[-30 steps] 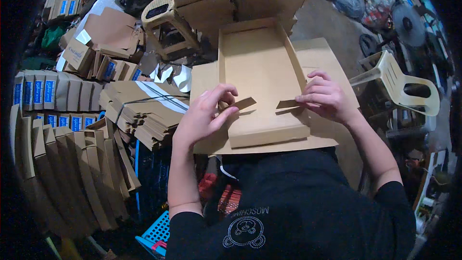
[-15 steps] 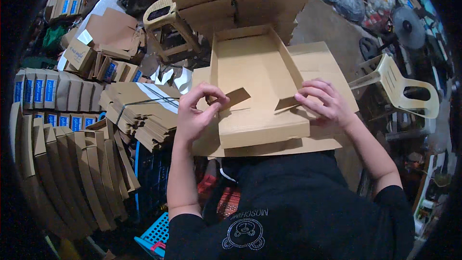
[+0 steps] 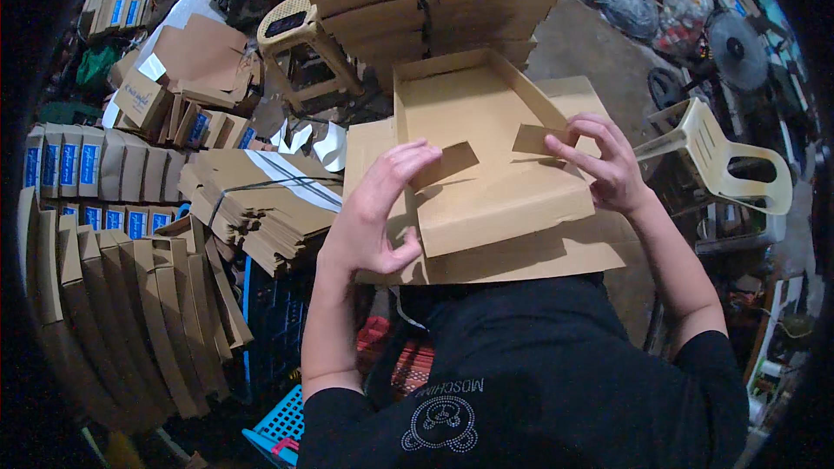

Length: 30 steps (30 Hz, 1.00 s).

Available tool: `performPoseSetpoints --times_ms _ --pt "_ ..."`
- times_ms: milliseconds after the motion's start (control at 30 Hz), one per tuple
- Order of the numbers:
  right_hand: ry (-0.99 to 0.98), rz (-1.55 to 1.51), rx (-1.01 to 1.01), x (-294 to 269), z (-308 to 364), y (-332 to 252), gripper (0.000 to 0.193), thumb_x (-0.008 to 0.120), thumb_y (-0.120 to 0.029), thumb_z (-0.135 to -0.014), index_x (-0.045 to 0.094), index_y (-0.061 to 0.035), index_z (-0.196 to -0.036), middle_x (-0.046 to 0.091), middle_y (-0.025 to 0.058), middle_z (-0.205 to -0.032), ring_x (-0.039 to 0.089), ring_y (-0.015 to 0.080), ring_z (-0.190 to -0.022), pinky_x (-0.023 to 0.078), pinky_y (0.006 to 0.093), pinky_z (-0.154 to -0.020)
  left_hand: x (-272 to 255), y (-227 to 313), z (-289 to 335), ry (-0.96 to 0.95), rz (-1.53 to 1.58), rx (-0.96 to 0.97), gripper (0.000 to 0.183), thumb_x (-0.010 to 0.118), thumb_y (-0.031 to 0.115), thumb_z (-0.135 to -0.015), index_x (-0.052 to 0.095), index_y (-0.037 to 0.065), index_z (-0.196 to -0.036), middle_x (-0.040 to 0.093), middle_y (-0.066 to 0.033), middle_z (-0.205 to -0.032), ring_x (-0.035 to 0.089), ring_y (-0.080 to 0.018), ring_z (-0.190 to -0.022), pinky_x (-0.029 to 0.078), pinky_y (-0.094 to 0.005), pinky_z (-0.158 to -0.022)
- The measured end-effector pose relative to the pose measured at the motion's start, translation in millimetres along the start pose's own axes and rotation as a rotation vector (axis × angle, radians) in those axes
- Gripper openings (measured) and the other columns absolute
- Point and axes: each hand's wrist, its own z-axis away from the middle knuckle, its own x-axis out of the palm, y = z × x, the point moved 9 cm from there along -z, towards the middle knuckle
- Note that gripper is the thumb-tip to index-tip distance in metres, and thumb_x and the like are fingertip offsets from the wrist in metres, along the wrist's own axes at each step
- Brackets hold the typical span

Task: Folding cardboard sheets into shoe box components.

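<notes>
Single head-worn fisheye view, facing steeply down, with the wearer's left hand (image 3: 373,205) and right hand (image 3: 615,165) near, around mid-frame.

Box (image 3: 495,156) is on cardbd sheet (image 3: 556,254) w/ tied stack (image 3: 261,184) to L, chair (image 3: 705,149) to R, stool (image 3: 301,37) behind-L.

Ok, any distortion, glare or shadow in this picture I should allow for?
Head view: lens curves the standing cardboard pieces near the dark left rim; head view: open box shows no strong glare, but shadow falls below its near end onto the cardboard sheet; head view: left hand and right hand look fairly sharp.
</notes>
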Motion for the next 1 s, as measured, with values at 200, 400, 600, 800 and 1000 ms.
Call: performPoseSetpoints --times_ms 200,400,600,800,1000 --pt "0.053 0.009 0.016 -12 -10 -1 0.049 0.077 -0.017 -0.088 0.076 -0.0184 -0.136 0.064 0.0089 -0.13 0.063 0.0311 -0.121 0.055 0.0461 -0.103 8 6 -1 0.079 -0.351 0.131 0.08 0.075 0.011 -0.077 0.055 0.001 -0.154 0.057 -0.0185 -0.151 0.055 -0.0389 -0.141 0.05 -0.0463 -0.116" --pt "-0.007 0.043 -0.083 -3 -1 -8 0.053 0.077 -0.018 -0.087 0.073 -0.0193 -0.14 0.064 0.0083 -0.134 0.064 0.031 -0.123 0.055 0.0481 -0.104 19 5 -1 0.074 -0.484 0.111 0.061 0.071 0.001 -0.087 0.066 0.004 -0.147 0.062 -0.0147 -0.138 0.064 -0.0295 -0.122 0.058 -0.0386 -0.099" --pt "-0.059 0.004 -0.099 0 1 -16 0.056 0.073 -0.018 -0.083 0.073 -0.0178 -0.138 0.068 0.0074 -0.135 0.066 0.0302 -0.121 0.053 0.0491 -0.107 26 0 3 0.057 -0.459 0.123 0.058 0.069 0.003 -0.088 0.067 0.005 -0.146 0.064 -0.0131 -0.129 0.065 -0.028 -0.112 0.058 -0.0382 -0.093" --pt "-0.055 -0.095 -0.025 7 3 -16 0.045 0.071 -0.017 -0.087 0.076 -0.0141 -0.132 0.074 0.0082 -0.129 0.069 0.0291 -0.124 0.052 0.0495 -0.109 33 -8 4 0.023 -0.361 0.128 0.06 0.07 0.011 -0.086 0.068 0.004 -0.145 0.066 -0.0146 -0.123 0.066 -0.0321 -0.112 0.055 -0.0431 -0.099" --pt "-0.031 -0.313 0.143 16 12 -4 0.033 0.076 -0.015 -0.088 0.078 -0.0119 -0.121 0.079 0.0083 -0.117 0.073 0.0282 -0.12 0.051 0.0503 -0.111 33 -18 4 -0.085 -0.121 -0.036 0.056 0.074 0.015 -0.085 0.071 0.006 -0.14 0.067 -0.0144 -0.12 0.066 -0.033 -0.112 0.053 -0.0437 -0.1"
